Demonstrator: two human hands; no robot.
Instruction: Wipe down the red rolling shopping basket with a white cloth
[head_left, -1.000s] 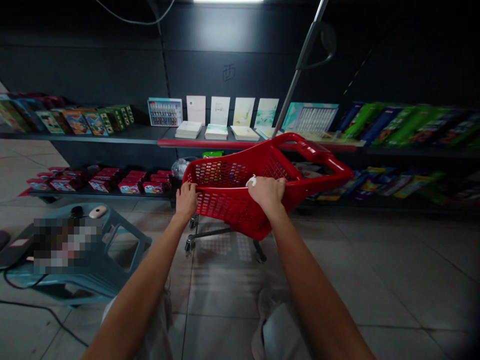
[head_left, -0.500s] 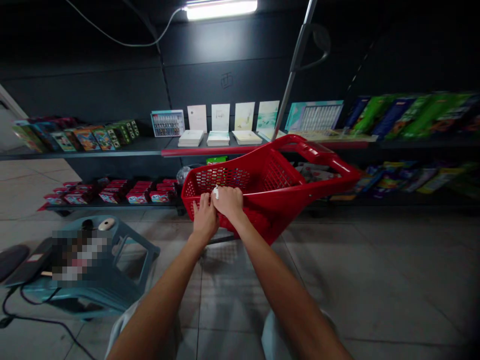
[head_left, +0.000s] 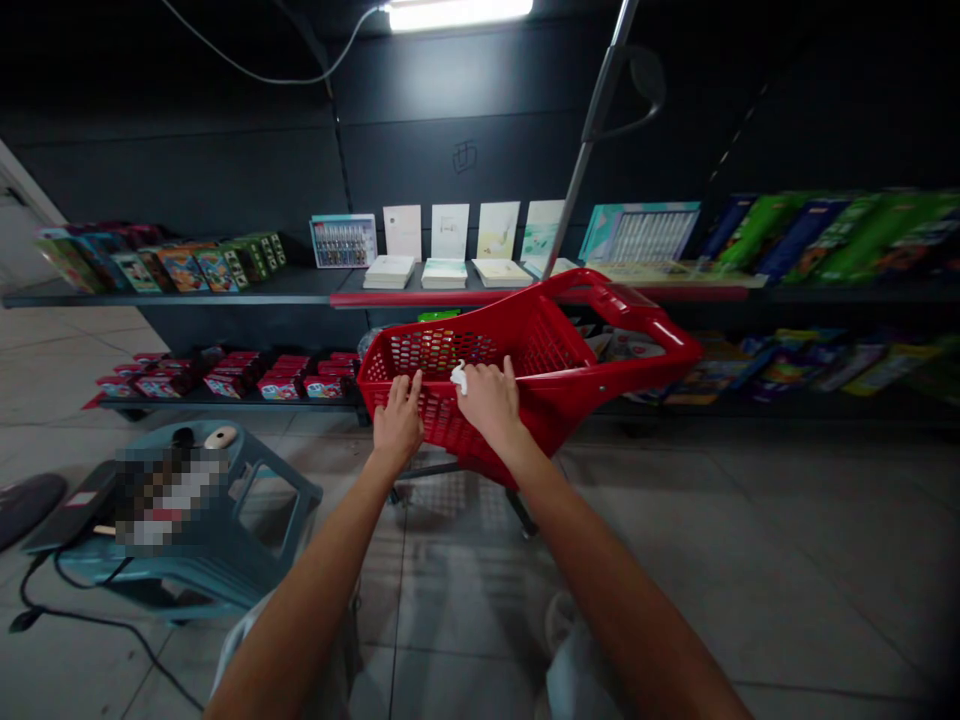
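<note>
A red plastic shopping cart (head_left: 600,375) with a mesh basket stands on the tiled floor in front of me. My left hand (head_left: 398,420) rests on the near rim of the basket, fingers curled over the edge. My right hand (head_left: 491,398) presses a small white cloth (head_left: 459,376) against the same rim, just right of the left hand. The cloth sticks out between thumb and fingers.
Dark shelves (head_left: 300,285) behind the cart carry coloured boxes, notebooks and card packs. A blue-green plastic stool (head_left: 247,520) with a phone and cables stands at the left. A slanted metal pole (head_left: 592,140) rises behind the cart. A tube light (head_left: 457,12) glows above.
My right hand slid along the basket rim from the right toward the left hand, then back a little to the right. The left hand shifted right along the rim.
</note>
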